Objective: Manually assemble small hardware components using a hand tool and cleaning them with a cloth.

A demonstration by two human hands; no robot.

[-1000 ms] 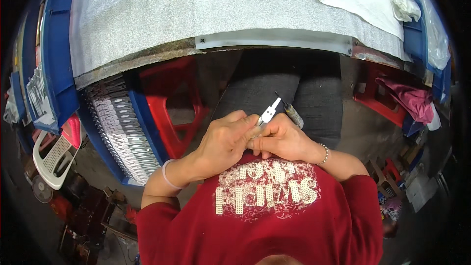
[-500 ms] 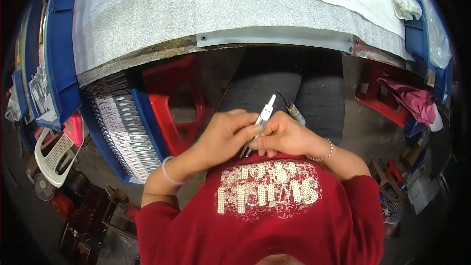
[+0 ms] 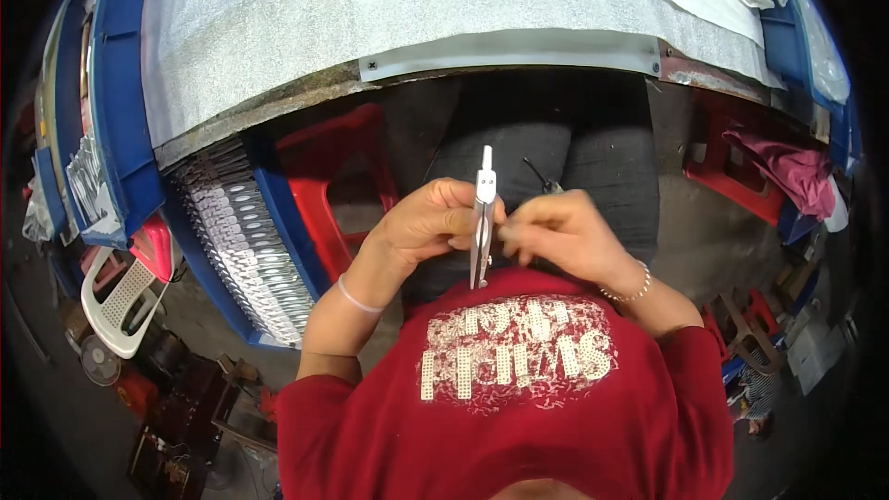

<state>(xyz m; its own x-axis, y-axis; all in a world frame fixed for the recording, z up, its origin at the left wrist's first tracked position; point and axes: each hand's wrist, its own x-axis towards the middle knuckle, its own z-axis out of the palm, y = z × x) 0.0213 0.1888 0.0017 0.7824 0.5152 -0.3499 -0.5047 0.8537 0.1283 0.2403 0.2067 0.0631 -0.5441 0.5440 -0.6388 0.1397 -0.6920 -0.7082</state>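
The silver compass, white head toward the table, was above the lap, gripped in the fingers of the left hand. Just beside it, the right hand had its fingers curled; from my remote seat I couldn't tell whether they gripped anything. A thin dark shaft poked out beyond them. Farther left I saw a blue tray of metal pieces.

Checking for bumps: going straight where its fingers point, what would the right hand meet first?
Likely the drawing compass, or the left hand holding it; depth there is unclear.
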